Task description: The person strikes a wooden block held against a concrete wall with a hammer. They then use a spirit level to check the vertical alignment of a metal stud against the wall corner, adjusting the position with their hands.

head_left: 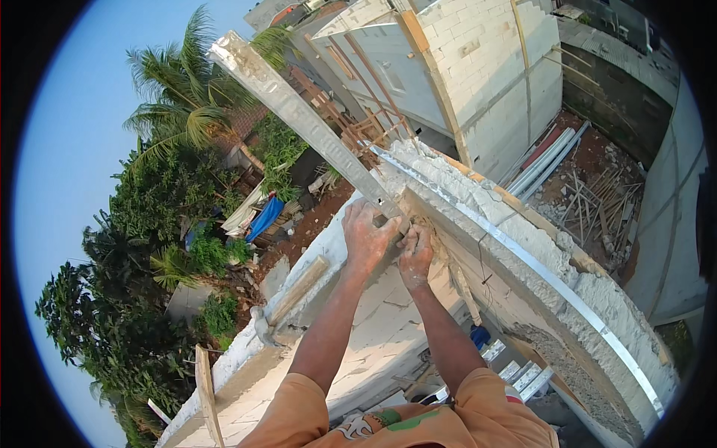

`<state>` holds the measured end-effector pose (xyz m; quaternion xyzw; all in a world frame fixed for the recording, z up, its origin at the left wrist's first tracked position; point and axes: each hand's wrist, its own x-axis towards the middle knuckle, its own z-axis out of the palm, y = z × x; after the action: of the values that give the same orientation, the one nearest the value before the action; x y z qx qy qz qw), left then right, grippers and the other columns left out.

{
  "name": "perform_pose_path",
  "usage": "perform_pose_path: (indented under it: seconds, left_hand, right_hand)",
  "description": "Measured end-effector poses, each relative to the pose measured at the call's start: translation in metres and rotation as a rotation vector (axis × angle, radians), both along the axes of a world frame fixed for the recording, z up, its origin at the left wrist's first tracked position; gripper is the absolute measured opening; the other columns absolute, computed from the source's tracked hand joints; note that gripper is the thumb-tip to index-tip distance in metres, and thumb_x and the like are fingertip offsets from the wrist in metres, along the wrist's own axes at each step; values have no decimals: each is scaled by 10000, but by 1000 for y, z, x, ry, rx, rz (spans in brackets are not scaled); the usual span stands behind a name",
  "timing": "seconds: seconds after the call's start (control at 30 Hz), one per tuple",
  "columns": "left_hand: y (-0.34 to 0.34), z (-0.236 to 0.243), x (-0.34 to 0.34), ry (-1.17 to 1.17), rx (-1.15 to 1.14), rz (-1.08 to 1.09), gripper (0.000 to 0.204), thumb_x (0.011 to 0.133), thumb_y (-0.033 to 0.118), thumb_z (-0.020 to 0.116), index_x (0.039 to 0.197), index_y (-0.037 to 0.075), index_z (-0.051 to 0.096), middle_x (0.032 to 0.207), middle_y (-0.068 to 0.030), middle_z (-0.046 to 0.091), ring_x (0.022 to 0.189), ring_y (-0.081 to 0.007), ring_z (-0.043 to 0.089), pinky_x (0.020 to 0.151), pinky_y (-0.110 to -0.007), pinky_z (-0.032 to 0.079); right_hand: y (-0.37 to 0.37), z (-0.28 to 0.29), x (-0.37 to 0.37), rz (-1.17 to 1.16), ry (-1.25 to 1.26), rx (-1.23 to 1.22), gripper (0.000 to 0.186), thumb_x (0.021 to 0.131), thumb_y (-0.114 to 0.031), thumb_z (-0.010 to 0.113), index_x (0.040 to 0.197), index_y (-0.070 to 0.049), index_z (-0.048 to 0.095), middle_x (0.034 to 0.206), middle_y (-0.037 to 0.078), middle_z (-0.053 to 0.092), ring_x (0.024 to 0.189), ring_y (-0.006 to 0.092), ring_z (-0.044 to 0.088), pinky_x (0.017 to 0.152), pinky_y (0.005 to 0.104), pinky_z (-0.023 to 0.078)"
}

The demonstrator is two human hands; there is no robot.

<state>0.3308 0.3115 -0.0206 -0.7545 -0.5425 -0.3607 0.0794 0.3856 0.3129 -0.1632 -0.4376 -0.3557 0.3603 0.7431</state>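
A long grey metal straightedge (314, 131), crusted with dried mortar, slants from the upper left down to the wall corner. My left hand (364, 243) is closed around its lower end, thumb toward the right. Close beside it, my right hand (415, 260) is closed with its fingers curled at the tip of the straightedge; what those fingers pinch is hidden. A claw hammer (296, 290) with a wooden handle lies on the wall top left of my left forearm.
A thin shiny metal strip (523, 257) runs along the rough concrete wall top (616, 310) on the right. A wooden stake (207, 396) stands at the lower left. Ladder-like metal rungs (523, 373) show below my right arm. Beyond the walls, the ground lies far below.
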Motion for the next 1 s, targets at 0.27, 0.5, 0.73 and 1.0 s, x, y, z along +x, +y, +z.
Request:
perform_pose_path:
  seconds: [0.27, 0.5, 0.73, 1.0]
  left_hand:
    - [-8, 17, 5, -462, -283, -98, 200, 835, 147, 731, 933, -10, 655, 907, -107, 645, 868, -209, 588, 771, -346, 464]
    - [-4, 7, 5, -438, -237, -68, 181, 843, 124, 730, 904, -26, 648, 791, -63, 640, 739, -137, 561, 678, -306, 460]
    - [-3, 8, 6, -419, -221, -55, 172, 828, 108, 742, 871, -33, 655, 804, -80, 635, 738, -147, 560, 673, -311, 456]
    - [-4, 6, -1, -416, -233, -52, 193, 822, 107, 752, 879, -50, 655, 838, -113, 642, 767, -184, 576, 705, -327, 461]
  right_hand:
    - [-6, 4, 6, 17, -40, -47, 133, 1039, -136, 497, 1089, -29, 557, 732, 70, 591, 634, 153, 592, 602, 321, 497]
    - [-9, -7, 19, -29, -104, -35, 130, 990, -81, 536, 1081, -21, 608, 825, 125, 648, 708, 239, 645, 666, 358, 517]
    - [-11, 17, 26, -70, -295, 6, 143, 915, -67, 572, 1049, -26, 601, 908, 204, 664, 801, 386, 662, 723, 445, 525]
    - [-11, 33, 27, -62, -390, 8, 116, 907, -81, 591, 1018, -52, 578, 882, 185, 646, 795, 399, 651, 689, 474, 520]
